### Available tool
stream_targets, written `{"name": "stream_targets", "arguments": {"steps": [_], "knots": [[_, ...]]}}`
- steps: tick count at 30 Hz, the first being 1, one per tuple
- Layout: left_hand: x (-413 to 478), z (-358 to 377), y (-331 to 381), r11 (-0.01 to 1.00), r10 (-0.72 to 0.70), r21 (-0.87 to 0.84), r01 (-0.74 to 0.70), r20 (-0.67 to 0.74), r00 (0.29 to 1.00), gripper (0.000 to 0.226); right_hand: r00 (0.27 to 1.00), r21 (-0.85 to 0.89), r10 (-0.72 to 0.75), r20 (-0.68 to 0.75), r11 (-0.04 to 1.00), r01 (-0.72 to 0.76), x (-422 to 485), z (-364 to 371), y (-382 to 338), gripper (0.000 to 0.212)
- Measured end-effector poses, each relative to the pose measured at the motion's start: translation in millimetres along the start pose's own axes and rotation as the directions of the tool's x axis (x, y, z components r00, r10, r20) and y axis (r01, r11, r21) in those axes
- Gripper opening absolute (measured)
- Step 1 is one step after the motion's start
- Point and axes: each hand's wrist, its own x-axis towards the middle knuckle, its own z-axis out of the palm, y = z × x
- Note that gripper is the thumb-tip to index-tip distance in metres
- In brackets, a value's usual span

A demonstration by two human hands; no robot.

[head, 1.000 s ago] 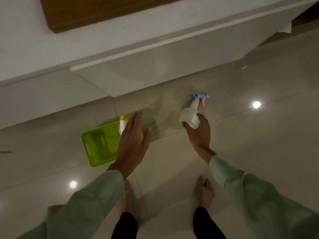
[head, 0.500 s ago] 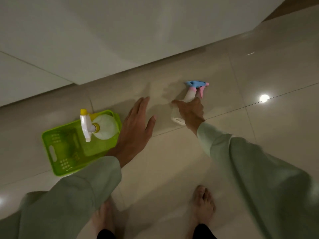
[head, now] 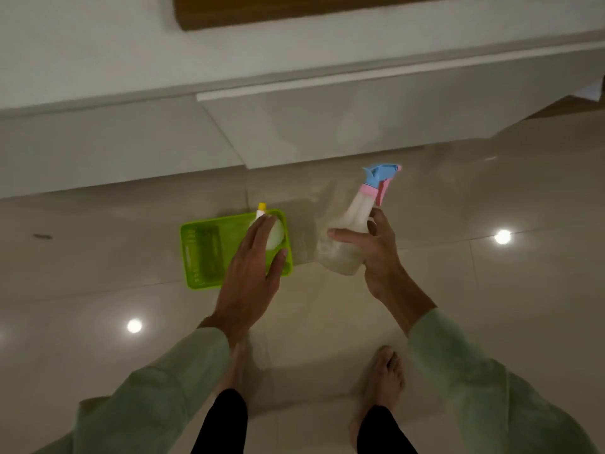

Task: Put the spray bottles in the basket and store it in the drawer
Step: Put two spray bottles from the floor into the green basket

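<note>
A lime-green plastic basket [head: 203,253] lies on the glossy tiled floor. In its right end lies a white spray bottle with a yellow nozzle [head: 274,235], partly hidden by my left hand [head: 252,276], which hovers flat and open above it. To the right, my right hand [head: 379,253] grips a clear spray bottle with a blue and pink trigger head [head: 357,214], held up off the floor and tilted, head pointing away from me.
A white cabinet with closed drawer fronts [head: 343,126] runs along the far side of the floor, under a wooden panel [head: 294,8]. My bare feet [head: 383,375] stand on the tiles below the hands. Light spots reflect on the floor.
My right hand has lifted the clear bottle off the floor. The view has tilted back up, so the cabinet and wooden panel show again. My left hand stays open over the basket.
</note>
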Motion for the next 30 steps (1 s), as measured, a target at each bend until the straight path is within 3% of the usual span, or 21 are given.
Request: {"name": "stream_targets", "arguments": {"steps": [8, 16, 23, 26, 30], "knots": [[-47.7, -105.9, -66.6, 0.992, -0.122, -0.059, 0.114, -0.162, 0.979, 0.055, 0.983, -0.049, -0.117, 0.14, 0.991, 0.125, -66.8, 136.9, -25.7, 0.056], [-49.9, -144.5, -153.2, 0.981, -0.188, -0.071, 0.178, -0.166, 0.968, 0.055, 0.961, -0.288, -0.229, 0.155, 0.92, 0.265, -56.8, 247.7, 48.6, 0.043], [-34.6, -133.8, -212.7, 0.975, -0.22, -0.071, 0.212, -0.139, 0.965, 0.054, 0.919, -0.453, -0.384, 0.091, 0.806, 0.382, -1.2, 283.4, 126.4, 0.051], [-29.5, -126.3, -233.5, 0.972, -0.234, -0.054, 0.229, -0.127, 0.964, 0.053, 0.917, -0.525, -0.378, 0.13, 0.758, 0.387, 18.6, 286.0, 150.6, 0.047], [-23.4, -119.4, -250.7, 0.971, -0.24, -0.044, 0.237, -0.108, 0.965, 0.052, 0.945, -0.54, -0.295, 0.141, 0.777, 0.323, 31.5, 286.1, 170.8, 0.04]]}}
